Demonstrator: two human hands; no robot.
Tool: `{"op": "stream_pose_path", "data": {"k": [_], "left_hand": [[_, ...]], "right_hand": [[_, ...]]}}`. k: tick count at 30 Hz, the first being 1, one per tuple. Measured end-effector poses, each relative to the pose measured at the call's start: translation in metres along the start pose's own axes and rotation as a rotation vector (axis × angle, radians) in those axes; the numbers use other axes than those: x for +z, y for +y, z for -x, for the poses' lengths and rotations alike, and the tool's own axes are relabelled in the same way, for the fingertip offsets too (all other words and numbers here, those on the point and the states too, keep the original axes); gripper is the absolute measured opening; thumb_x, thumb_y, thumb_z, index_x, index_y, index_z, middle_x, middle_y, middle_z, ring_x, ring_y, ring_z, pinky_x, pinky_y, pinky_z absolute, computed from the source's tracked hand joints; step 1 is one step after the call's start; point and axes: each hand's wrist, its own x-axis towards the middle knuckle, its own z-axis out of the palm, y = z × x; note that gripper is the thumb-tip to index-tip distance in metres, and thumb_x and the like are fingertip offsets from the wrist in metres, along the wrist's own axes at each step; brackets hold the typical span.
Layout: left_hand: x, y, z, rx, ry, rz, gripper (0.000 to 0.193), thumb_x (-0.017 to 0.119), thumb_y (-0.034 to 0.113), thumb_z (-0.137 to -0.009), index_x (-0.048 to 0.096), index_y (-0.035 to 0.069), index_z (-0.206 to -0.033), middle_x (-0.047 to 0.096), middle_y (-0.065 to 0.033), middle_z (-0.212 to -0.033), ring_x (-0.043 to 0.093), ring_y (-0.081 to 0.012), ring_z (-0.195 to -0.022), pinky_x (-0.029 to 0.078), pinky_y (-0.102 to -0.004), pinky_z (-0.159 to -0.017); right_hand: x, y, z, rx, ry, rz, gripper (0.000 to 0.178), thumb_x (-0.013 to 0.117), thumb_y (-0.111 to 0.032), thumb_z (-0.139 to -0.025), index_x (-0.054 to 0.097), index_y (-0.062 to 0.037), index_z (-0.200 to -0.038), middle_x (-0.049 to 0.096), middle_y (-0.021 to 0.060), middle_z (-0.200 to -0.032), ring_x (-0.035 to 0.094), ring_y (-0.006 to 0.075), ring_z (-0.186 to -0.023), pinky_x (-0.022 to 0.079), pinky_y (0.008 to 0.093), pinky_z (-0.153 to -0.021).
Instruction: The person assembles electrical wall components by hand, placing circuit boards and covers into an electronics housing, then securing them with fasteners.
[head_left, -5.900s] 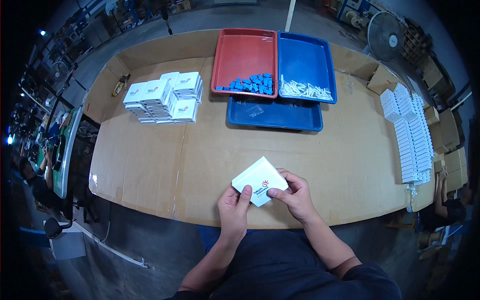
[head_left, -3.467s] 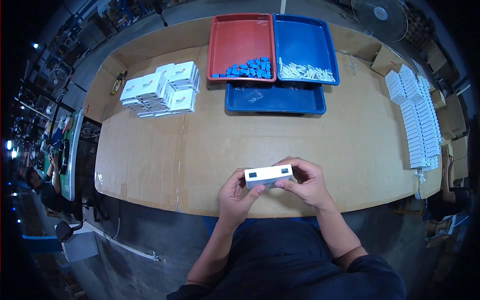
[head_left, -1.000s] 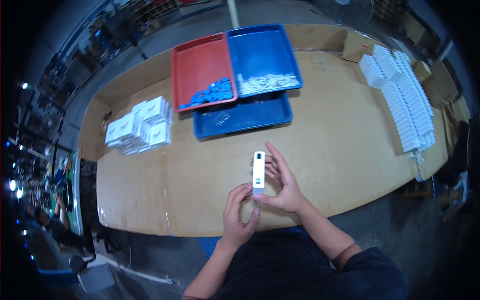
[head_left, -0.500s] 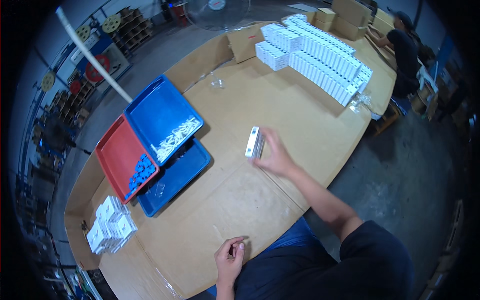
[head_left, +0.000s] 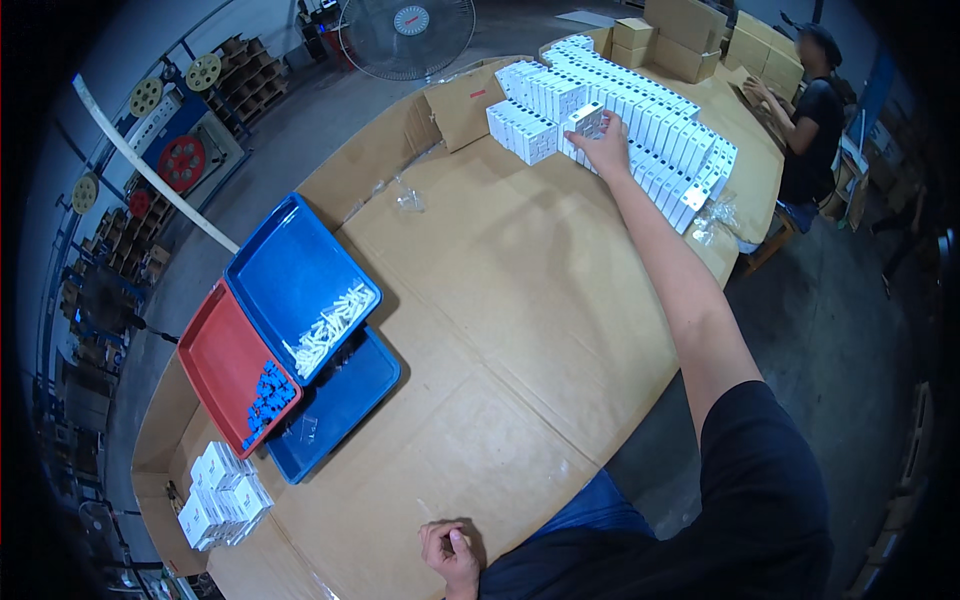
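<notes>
Cardboard-covered worktop (head_left: 470, 330): white box (head_left: 584, 120) held at the rows of white boxes (head_left: 650, 105).
Right hand (head_left: 608, 155): fingers pinching the white box on the rows' near side; contact with neighbours unclear. Left hand (head_left: 450, 550): near worktop's front edge, fingers curled into the palm. Red tray (head_left: 220, 345) carries blue pieces (head_left: 267, 400).

Single fisheye here, head-worn, left one of a pair, looking down and outward across the brown cardboard-covered worktop (head_left: 470, 300). It's pretty close: the wearer's dark short sleeve (head_left: 765, 470) looms big at lower right, while the stacked rows of slim white boxes (head_left: 688, 145) look way smaller up top. Worktop runs diagonally, rim's curved and dark.
</notes>
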Motion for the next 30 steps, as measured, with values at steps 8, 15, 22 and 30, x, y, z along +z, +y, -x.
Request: {"op": "stream_pose_path", "data": {"k": [8, 15, 22, 30], "left_hand": [[0.01, 0.008, -0.007, 0.058, -0.017, -0.061, 0.024, 0.065, 0.02, -0.098, 0.069, 0.001, -0.085, 0.066, -0.0096, -0.079, 0.058, -0.0238, -0.082, 0.047, -0.0357, -0.075], [0.005, 0.029, -0.019, 0.116, -0.091, -0.163, 0.014, 0.064, 0.012, -0.098, 0.071, 0.002, -0.091, 0.071, -0.014, -0.091, 0.064, -0.0325, -0.091, 0.052, -0.0435, -0.083], [0.007, 0.024, -0.019, 0.14, -0.094, -0.177, 0.013, 0.065, 0.011, -0.097, 0.071, 0.001, -0.091, 0.071, -0.0141, -0.091, 0.064, -0.0325, -0.09, 0.052, -0.0435, -0.083], [0.004, 0.023, -0.016, 0.127, -0.087, -0.166, 0.011, 0.067, 0.01, -0.095, 0.072, 0.001, -0.091, 0.073, -0.0144, -0.094, 0.065, -0.0339, -0.093, 0.051, -0.0445, -0.085]], "right_hand": [[0.023, 0.02, -0.062, 0.108, -0.085, 0.031, 0.105, 0.093, -0.044, -0.069, 0.043, 0.004, -0.147, 0.061, 0.0246, -0.129, 0.062, 0.0368, -0.121, 0.05, 0.0417, -0.104], [0.055, 0.02, -0.065, 0.102, -0.043, 0.0, 0.101, 0.094, -0.039, -0.07, 0.043, 0.0068, -0.144, 0.063, 0.0256, -0.131, 0.063, 0.0379, -0.121, 0.051, 0.0431, -0.103], [0.073, 0.044, -0.066, -0.001, 0.002, 0.078, 0.071, 0.094, -0.036, -0.074, 0.058, -0.0003, -0.124, 0.064, 0.0188, -0.115, 0.064, 0.036, -0.108, 0.051, 0.0447, -0.093], [0.081, 0.041, -0.061, -0.035, -0.045, 0.128, 0.052, 0.089, -0.041, -0.077, 0.068, -0.0035, -0.107, 0.063, 0.0191, -0.111, 0.063, 0.0377, -0.105, 0.052, 0.0439, -0.092]]}}
